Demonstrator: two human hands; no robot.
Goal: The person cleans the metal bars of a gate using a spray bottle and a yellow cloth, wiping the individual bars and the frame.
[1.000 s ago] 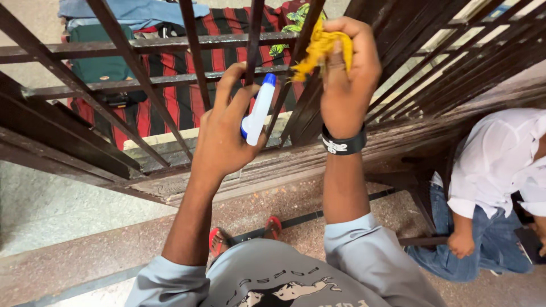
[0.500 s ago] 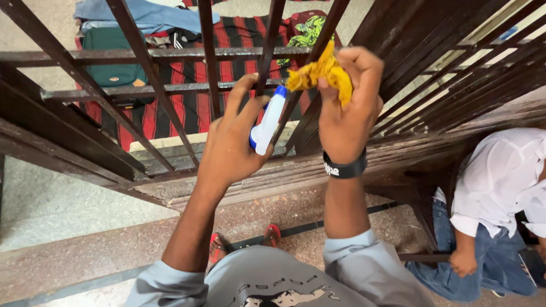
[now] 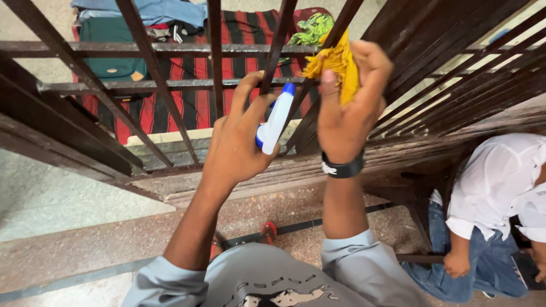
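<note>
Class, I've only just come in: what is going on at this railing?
A person stands at a dark barred railing. Their left hand grips a white spray bottle with a blue tip, aimed at the bars. Their right hand presses a bunched yellow cloth against a bar. Another person in a white shirt crouches at the right.

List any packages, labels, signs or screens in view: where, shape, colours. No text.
Spray bottle: in the left hand, against the dark railing bars; slim white body, blue nozzle; no label readable.
Green bag: on the striped mat beyond the bars, upper left; small tan patch on it.
No signs or screens.
</note>
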